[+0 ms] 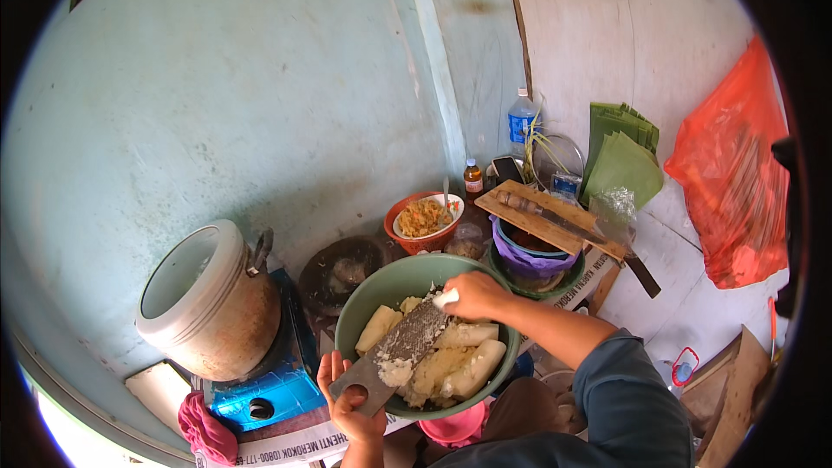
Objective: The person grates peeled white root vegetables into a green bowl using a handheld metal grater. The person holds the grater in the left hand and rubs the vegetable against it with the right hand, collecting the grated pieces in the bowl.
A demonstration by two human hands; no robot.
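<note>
My left hand (361, 424) grips the lower end of a flat metal grater (408, 337), thumb on top. The grater slants across a green plastic basin (416, 261), its far end inside. Near that far end, my right hand (480, 298) holds a small white piece of peeled root, likely cassava (446, 299), against the rough face. Pale wet shreds (395, 372) cling to the grater. Below it in the basin lie several peeled root pieces (482, 365) and a mound of grated pulp (442, 369). The grater covers part of the contents.
A large pot (214, 312) sits on a blue gas stove (260, 390) at left. Behind the basin are a stone mortar (318, 266) and a bowl of orange-yellow food (419, 218). A knife (559, 221) lies on a wooden board (487, 201) over stacked tubs. Banana leaves (624, 169) lean right.
</note>
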